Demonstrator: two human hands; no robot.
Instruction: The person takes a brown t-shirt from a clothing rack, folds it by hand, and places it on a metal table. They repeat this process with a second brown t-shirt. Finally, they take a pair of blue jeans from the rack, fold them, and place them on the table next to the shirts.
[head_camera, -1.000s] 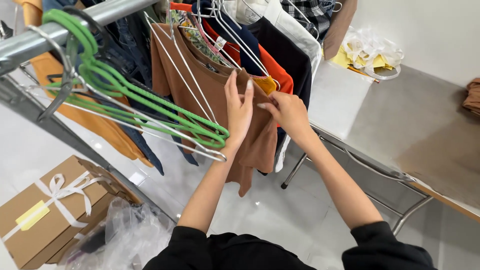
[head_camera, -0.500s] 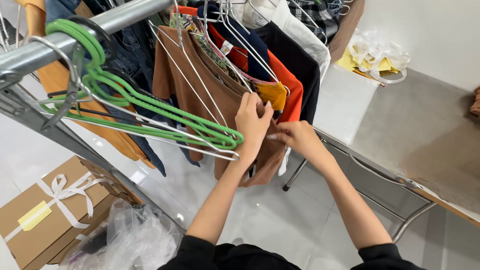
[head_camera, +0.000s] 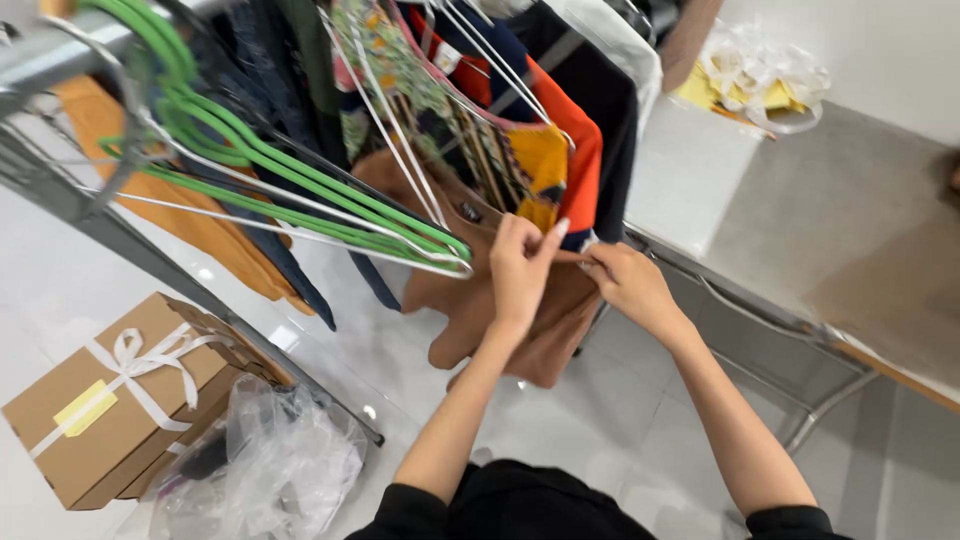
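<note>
**Clothes rail, two hands at a brown garment**

Nearest, low in view: the person's black sleeves, forearms reaching up and away.

Floor, left: a clear plastic bag (head_camera: 262, 470), crumpled, just beside a brown cardboard box (head_camera: 120, 400) tied with white ribbon and bearing a yellow label. A slanted grey rail leg (head_camera: 190, 290) passes behind both.

Mid view: left hand (head_camera: 520, 268), fingers pinched narrow on a fold of the brown garment (head_camera: 500, 330), forefinger raised. Right hand (head_camera: 625, 282), closed on the same cloth just beside the left; the fingertips of the two hands nearly meet. The garment hangs slack below both hands, its lower part drooping toward the floor.

In the way, upper left: a bundle of green hangers (head_camera: 270, 170) with white wire hangers (head_camera: 400, 160) among them, their ends reaching to just left of the left hand. Behind these, dark blue and mustard clothing.

Directly above the hands: a patterned multicolour garment (head_camera: 500, 150), then an orange one (head_camera: 585, 160), then black and white pieces.

Right: a grey table (head_camera: 800, 230) on a metal frame.

Far corner: crumpled clear plastic over something yellow (head_camera: 760, 85).
</note>
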